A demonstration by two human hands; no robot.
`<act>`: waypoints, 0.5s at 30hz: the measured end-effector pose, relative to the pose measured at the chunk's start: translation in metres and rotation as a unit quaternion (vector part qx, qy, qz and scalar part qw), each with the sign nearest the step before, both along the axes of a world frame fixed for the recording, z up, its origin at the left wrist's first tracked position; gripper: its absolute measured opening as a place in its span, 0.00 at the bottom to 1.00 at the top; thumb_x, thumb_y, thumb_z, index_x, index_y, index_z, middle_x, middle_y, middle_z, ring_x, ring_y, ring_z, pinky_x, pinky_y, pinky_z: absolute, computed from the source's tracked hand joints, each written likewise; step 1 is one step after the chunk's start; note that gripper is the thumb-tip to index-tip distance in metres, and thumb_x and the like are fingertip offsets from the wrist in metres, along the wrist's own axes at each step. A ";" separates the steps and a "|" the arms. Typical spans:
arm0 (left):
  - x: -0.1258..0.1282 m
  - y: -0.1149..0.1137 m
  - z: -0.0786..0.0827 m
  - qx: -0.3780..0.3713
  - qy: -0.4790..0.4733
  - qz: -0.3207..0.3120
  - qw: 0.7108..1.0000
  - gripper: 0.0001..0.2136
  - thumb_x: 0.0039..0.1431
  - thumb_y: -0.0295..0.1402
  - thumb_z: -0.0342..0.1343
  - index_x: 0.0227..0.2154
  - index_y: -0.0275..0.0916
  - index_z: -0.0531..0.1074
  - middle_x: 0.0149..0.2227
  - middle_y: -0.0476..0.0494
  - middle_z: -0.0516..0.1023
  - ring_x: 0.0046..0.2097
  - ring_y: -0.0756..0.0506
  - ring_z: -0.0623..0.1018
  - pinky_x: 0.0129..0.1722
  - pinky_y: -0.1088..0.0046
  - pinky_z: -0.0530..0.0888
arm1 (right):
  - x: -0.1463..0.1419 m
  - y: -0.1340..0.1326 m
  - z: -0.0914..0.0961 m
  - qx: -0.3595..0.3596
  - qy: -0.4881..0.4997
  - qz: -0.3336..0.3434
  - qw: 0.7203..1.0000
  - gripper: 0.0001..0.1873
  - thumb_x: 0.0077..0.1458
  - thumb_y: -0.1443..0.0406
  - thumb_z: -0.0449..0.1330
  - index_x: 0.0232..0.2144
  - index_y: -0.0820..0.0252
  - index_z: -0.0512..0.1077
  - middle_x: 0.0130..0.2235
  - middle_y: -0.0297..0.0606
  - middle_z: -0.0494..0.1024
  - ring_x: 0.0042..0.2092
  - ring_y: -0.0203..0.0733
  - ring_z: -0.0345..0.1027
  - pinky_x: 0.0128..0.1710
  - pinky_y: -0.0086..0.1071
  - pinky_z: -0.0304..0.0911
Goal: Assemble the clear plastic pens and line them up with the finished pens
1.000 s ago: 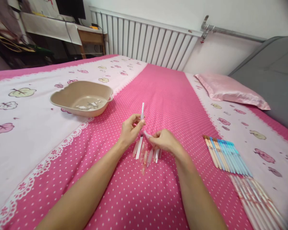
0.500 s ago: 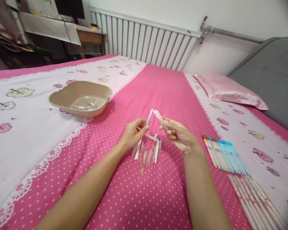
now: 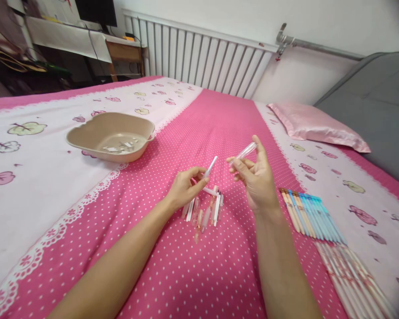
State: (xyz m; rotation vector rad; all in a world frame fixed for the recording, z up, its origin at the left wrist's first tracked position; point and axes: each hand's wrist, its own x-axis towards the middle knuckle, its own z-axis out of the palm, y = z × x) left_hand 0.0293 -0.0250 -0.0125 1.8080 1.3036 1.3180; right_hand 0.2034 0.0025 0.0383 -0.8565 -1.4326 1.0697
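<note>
My left hand [image 3: 185,188] pinches a thin white pen refill [image 3: 210,166] that points up and to the right. My right hand [image 3: 257,179] is raised beside it, its fingers closed on a clear pen barrel [image 3: 244,153] held at a slant. The two parts are apart, a hand's width between their tips. Under my hands a small heap of loose pen parts [image 3: 204,209] lies on the pink dotted bedspread [image 3: 219,128].
A beige bowl [image 3: 111,136] with small bits inside sits to the left. A row of assembled pens [image 3: 310,215] lies to the right, with a bundle of pale refills [image 3: 355,277] nearer me. A pink pillow [image 3: 314,126] and a radiator [image 3: 199,57] are behind.
My right hand picked a clear barrel from the heap, rose and moved right. The refill in my left hand tilted from upright to slanting right.
</note>
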 end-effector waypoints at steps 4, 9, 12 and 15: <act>0.001 -0.002 0.002 -0.011 0.014 -0.037 0.999 0.11 0.56 0.36 0.54 0.37 0.34 0.72 0.25 0.50 0.73 0.25 0.52 0.71 0.27 0.77 0.66 | -0.002 -0.001 0.000 0.064 -0.031 -0.036 0.997 0.42 0.53 0.60 0.58 0.63 0.44 0.41 0.38 0.38 0.76 0.35 0.40 0.69 0.28 0.32 0.64; 0.002 -0.005 0.006 -0.016 0.025 -0.063 0.998 0.11 0.57 0.37 0.53 0.35 0.34 0.72 0.25 0.49 0.73 0.26 0.52 0.70 0.26 0.78 0.66 | -0.003 0.000 -0.002 0.064 -0.027 -0.039 0.997 0.42 0.52 0.62 0.59 0.63 0.46 0.42 0.36 0.37 0.76 0.36 0.40 0.68 0.29 0.32 0.63; 0.002 -0.005 0.007 -0.016 0.025 -0.064 0.997 0.11 0.57 0.37 0.53 0.35 0.33 0.72 0.25 0.49 0.73 0.26 0.52 0.70 0.26 0.78 0.66 | -0.004 -0.001 -0.002 0.062 -0.036 -0.036 0.997 0.41 0.53 0.62 0.59 0.63 0.45 0.41 0.37 0.37 0.76 0.36 0.40 0.68 0.29 0.33 0.63; 0.003 -0.005 0.007 -0.016 0.024 -0.067 0.997 0.11 0.57 0.37 0.53 0.35 0.34 0.72 0.25 0.49 0.72 0.26 0.53 0.69 0.26 0.78 0.65 | -0.005 -0.002 -0.001 0.057 -0.046 -0.029 0.997 0.41 0.53 0.62 0.58 0.63 0.45 0.40 0.41 0.38 0.76 0.35 0.40 0.68 0.29 0.34 0.64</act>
